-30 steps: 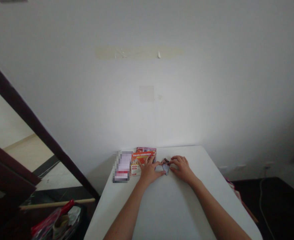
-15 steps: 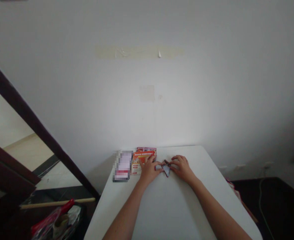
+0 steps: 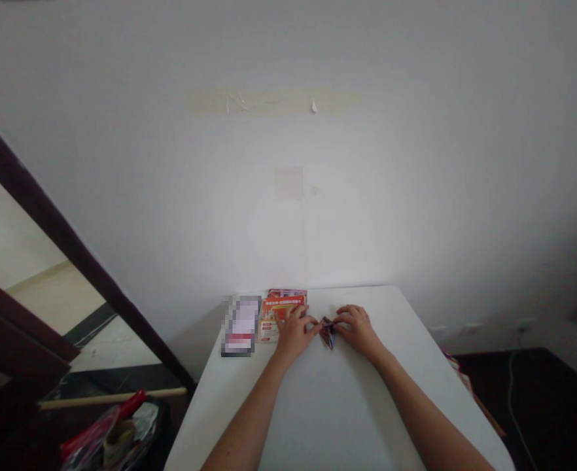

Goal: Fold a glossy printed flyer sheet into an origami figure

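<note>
"What do you have at the hands?"

"I have my left hand and my right hand facing each other over the white table; between them is a small folded piece, dark and multicoloured, with its lower end narrowing towards the near side of the table; it looks like printed paper, though from here it is too small for me to be sure."

"And the fingers?"

"On the left I have thumb and forefinger pinching the piece's left edge, the other fingers fanned out above the orange-and-white leaflet; on the right I have thumb and forefinger closed at its right edge, the rest loosely curved; I can't tell how hard either one presses."

"What else is near?"

"Beyond the orange-and-white leaflet I see the edge of a pinkish printed sheet; to its left lies a flat pixelated item, its details hidden from me; the far edge of the table meets the pale wall; low on the left, beside the table, I have an open bag with red and white things in it, and a pale stick just beyond."
</note>
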